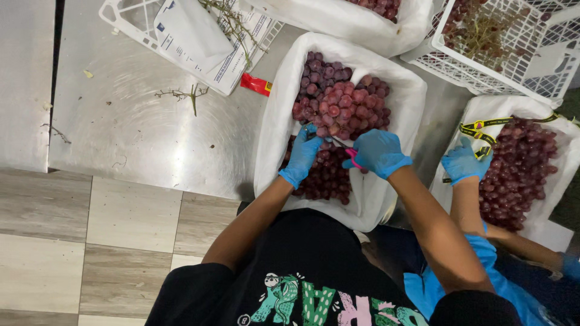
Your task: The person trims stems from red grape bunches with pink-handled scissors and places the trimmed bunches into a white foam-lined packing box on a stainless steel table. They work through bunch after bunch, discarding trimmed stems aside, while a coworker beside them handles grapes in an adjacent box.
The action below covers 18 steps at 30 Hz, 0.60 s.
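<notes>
- Left hand point(302, 154), gloved, fingers closed on the grapes point(339, 108) in a white-lined crate point(272, 121).
- Grapes likely soft, easily bruised and slick; best held by the stem.
- Right hand point(377, 154), just beside, clamped on pink scissors point(350, 156).
- Steel bench point(139, 121) spreads left of the hands; tiled floor point(90, 241) below; a co-worker's glove point(462, 163) to the right.

The person wears a thin blue disposable glove on the left hand point(302, 156) and another on the right hand point(377, 153), each ending at the wrist. The forearms are bare. A black short-sleeved shirt at the bottom of the frame carries a green, white and pink cartoon print.
</notes>
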Available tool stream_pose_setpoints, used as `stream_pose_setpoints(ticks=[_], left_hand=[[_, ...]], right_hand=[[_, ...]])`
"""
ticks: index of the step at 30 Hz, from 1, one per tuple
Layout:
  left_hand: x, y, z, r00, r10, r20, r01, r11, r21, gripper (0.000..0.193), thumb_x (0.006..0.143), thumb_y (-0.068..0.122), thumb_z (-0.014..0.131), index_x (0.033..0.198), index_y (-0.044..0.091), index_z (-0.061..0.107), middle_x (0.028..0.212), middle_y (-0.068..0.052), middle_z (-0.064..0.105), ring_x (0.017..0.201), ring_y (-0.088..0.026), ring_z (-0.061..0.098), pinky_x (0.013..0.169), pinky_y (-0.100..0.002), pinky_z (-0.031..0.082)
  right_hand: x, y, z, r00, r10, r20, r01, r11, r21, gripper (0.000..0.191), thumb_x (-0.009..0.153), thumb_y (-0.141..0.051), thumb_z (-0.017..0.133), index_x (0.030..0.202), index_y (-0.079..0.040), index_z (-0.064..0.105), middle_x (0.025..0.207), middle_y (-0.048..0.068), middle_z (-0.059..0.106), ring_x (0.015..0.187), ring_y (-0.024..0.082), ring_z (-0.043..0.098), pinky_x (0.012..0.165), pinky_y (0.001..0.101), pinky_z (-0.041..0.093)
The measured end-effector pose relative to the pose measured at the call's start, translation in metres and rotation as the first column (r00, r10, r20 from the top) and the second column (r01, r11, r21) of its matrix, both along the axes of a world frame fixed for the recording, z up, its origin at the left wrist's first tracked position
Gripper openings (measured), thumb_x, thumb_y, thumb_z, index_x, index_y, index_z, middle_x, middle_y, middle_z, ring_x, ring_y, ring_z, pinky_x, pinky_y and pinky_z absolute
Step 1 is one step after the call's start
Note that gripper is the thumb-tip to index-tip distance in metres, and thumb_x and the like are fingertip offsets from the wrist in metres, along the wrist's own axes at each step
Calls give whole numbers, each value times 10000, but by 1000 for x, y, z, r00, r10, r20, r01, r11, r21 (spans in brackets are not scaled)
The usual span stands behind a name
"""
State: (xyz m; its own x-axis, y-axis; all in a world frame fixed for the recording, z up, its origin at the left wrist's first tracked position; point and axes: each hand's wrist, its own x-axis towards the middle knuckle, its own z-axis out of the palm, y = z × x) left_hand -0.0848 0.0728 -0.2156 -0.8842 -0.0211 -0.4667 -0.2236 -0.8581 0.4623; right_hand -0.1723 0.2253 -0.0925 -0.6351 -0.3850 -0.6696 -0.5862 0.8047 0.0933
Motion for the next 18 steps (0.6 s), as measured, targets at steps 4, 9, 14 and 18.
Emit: stream_pose_setpoints(ticks=[4,9,14,18], left_hand=[[2,-7,2,995,-87,57,88,996,-13,345,925,62,584,1268,78,547,1042,-112,717,889,-217,727,754,-343,596],[-2,-5,10,997,-49,-53,39,985,-170,274,980,211,673,1195,49,622,1085,-28,682,1006,-150,674,885,-289,557],[-22,-18,19,999,-20,36,37,826,-563,306,1029,340,621,1018,44,698,928,39,659,864,-61,542,777,-261,475],[-33,-22,28,999,-39,-18,13,670,-743,375,1037,331,651,891,-15,659,756,-35,579,732,-109,467,653,-352,447]], right_hand=[[11,9,5,994,-105,-4,104,986,-133,582,671,-739,766,810,-174,774,820,107,736,851,345,700,740,481,538],[24,17,-4,938,-309,155,340,905,-257,673,741,-742,734,900,-88,744,857,152,726,827,385,676,766,483,531],[38,34,-5,806,-419,417,578,707,-407,565,764,-602,783,935,-64,772,786,107,746,721,234,699,714,355,549],[46,40,-7,684,-508,524,729,462,-504,391,849,-435,791,944,-56,772,758,42,732,693,118,648,662,284,517]])
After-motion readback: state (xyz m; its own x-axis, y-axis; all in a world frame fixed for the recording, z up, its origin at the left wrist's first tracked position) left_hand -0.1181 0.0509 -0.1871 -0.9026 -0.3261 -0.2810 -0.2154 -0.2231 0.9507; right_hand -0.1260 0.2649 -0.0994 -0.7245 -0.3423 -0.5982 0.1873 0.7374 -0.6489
